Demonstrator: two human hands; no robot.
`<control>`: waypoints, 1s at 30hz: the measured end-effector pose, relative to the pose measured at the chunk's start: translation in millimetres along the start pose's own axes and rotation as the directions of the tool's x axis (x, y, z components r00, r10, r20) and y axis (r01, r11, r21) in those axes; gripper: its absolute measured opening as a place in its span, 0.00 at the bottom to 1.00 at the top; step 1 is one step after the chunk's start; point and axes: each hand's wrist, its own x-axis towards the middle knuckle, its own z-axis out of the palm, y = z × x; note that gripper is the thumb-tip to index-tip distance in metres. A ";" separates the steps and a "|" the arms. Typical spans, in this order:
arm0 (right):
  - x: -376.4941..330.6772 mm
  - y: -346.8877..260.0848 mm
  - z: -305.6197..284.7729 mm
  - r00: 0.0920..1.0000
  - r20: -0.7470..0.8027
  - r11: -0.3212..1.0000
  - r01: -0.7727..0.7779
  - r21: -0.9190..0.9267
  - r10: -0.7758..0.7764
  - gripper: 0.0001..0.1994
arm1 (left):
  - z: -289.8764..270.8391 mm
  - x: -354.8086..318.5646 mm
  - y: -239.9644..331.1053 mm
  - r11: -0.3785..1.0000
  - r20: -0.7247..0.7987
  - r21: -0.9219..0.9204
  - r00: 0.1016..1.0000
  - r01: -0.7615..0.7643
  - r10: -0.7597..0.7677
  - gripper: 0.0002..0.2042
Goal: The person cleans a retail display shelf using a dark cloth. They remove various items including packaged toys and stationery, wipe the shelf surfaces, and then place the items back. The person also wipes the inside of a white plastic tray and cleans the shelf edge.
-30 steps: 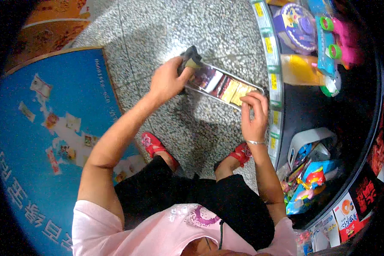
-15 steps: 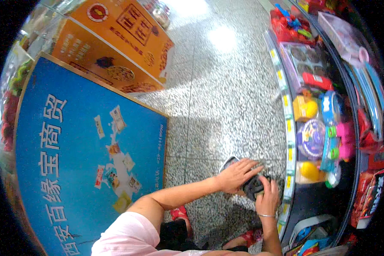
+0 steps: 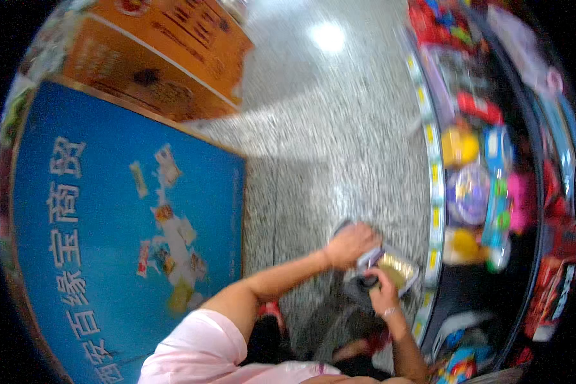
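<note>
A flat package with a pale, shiny rim and a gold-yellow panel is held low over the floor, near the shelf. My left hand is closed over its far left edge; a dark end sticks out beyond the knuckles. My right hand grips its near side, with the thumb and fingers by a dark rounded part. Motion blur hides the exact kind of the package and where the fingertips lie. A bracelet circles my right wrist.
A shelf with a price-tag rail runs along the right, bearing toys, yellow items and a purple-lidded round tub. On the left stand a large blue board and an orange carton. Speckled floor lies between.
The package has turned, so its gold-yellow panel now shows where a black part showed before. My left hand moved slightly away from me; my right hand shifted a little left. The whole view has shifted slightly.
</note>
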 end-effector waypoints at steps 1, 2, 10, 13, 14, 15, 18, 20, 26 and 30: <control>-9.6 -1.4 -3.8 0.988 0.108 0.970 -0.131 0.205 0.111 0.19 | 3.8 2.7 1.9 0.997 -0.103 -0.035 0.993 -0.063 0.059 0.39; -14.6 -5.4 -6.5 0.977 0.172 0.981 -0.148 0.127 0.125 0.20 | 8.8 3.9 0.6 0.995 -0.067 -0.099 0.998 -0.016 0.009 0.38; -6.7 -3.2 -47.2 0.982 -0.174 0.669 -0.085 -0.738 -0.068 0.26 | -9.0 9.2 -5.3 0.997 -0.163 0.047 0.985 -0.056 0.063 0.37; -8.3 6.9 -33.2 0.985 -0.112 0.596 -0.010 -0.803 -0.135 0.26 | -10.0 3.4 -2.1 0.996 -0.173 0.063 0.982 -0.065 0.076 0.38; -8.8 10.6 -30.9 0.989 -0.110 0.625 -0.026 -0.780 -0.097 0.26 | -8.5 1.2 -2.2 0.996 -0.168 0.066 0.983 -0.064 0.074 0.38; -11.0 14.3 -28.4 0.993 -0.107 0.653 -0.043 -0.756 -0.058 0.25 | -7.0 -0.5 -1.2 0.996 -0.164 0.069 0.984 -0.064 0.074 0.38; -20.0 16.4 -11.9 0.990 -0.131 0.932 -0.088 -0.353 0.044 0.18 | -14.0 0.3 -3.0 0.984 -0.091 0.099 0.983 -0.148 0.157 0.38; -31.7 4.9 1.3 0.963 -0.037 0.958 -0.262 0.119 0.268 0.16 | -13.0 1.2 -1.0 0.987 -0.118 0.058 0.981 -0.147 0.153 0.39; -40.9 -43.7 -14.8 0.994 -0.065 0.996 -0.082 0.047 0.085 0.16 | -11.8 0.2 1.7 0.994 -0.124 0.044 0.987 -0.097 0.102 0.39; -46.7 -86.4 -85.6 0.964 -0.249 0.876 -0.199 -0.440 0.093 0.18 | -9.8 2.3 4.5 0.993 -0.124 0.065 0.987 -0.098 0.105 0.37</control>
